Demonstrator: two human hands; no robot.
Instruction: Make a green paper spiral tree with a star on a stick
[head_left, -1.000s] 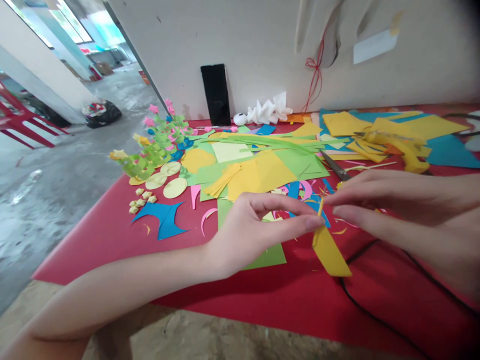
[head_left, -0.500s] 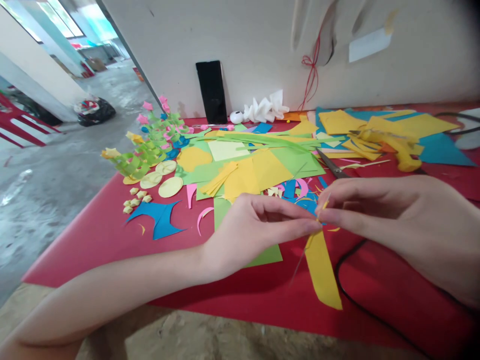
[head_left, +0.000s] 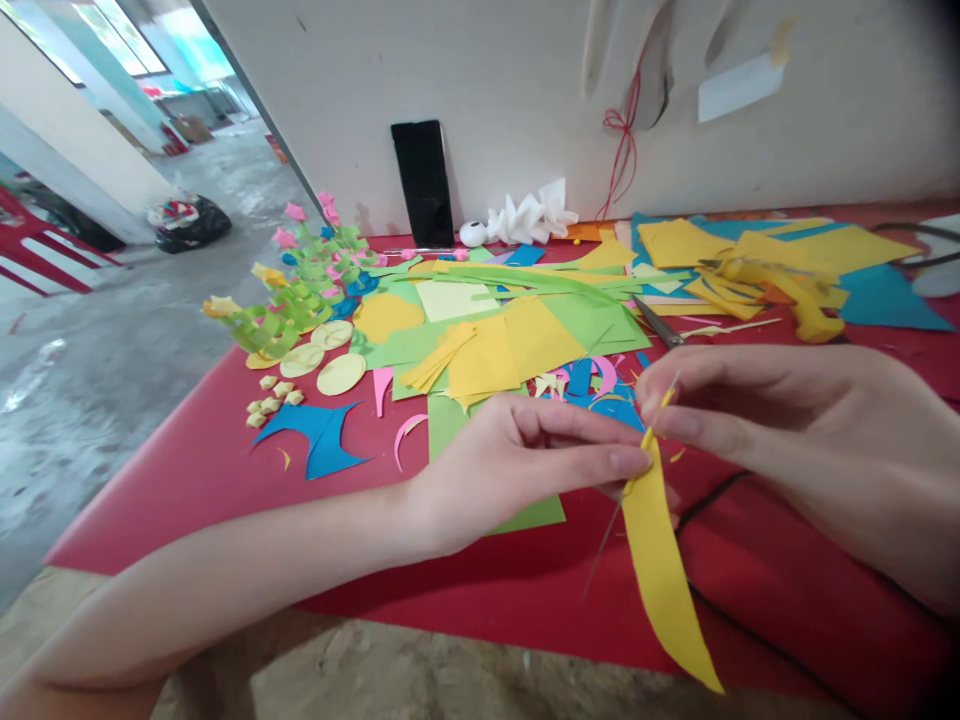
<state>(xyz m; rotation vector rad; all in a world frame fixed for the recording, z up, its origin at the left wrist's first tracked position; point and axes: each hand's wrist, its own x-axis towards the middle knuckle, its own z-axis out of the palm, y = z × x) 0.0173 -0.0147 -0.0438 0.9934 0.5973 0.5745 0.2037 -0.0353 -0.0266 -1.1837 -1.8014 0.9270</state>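
Between the thumb and fingers of my left hand (head_left: 499, 475) is pinched a yellow paper strip (head_left: 666, 570). Its upper end is wound narrowly around a thin needle-like rod (head_left: 602, 550), while the loose end hangs down over the red table covering. My right hand (head_left: 802, 440) pinches the wound part near the rod's upper tip, just right of the left fingertips. Below both hands runs a black cable (head_left: 712, 500). Scissors (head_left: 660, 322) lie behind the right hand, their handles hidden by it.
Coloured paper sheets (head_left: 480, 350) and scraps cover the table's back. Green curled paper with stars (head_left: 300, 290), pale discs (head_left: 341, 375) and a blue cutout (head_left: 319, 440) are at left. A phone (head_left: 422, 185) leans on the board. A yellow glue gun (head_left: 810, 295) lies right.
The yellow strip's loose end now hangs lower and further right, curving more. Its wound part and the rod's tip show more clearly between my fingers. Both hands have shifted slightly.
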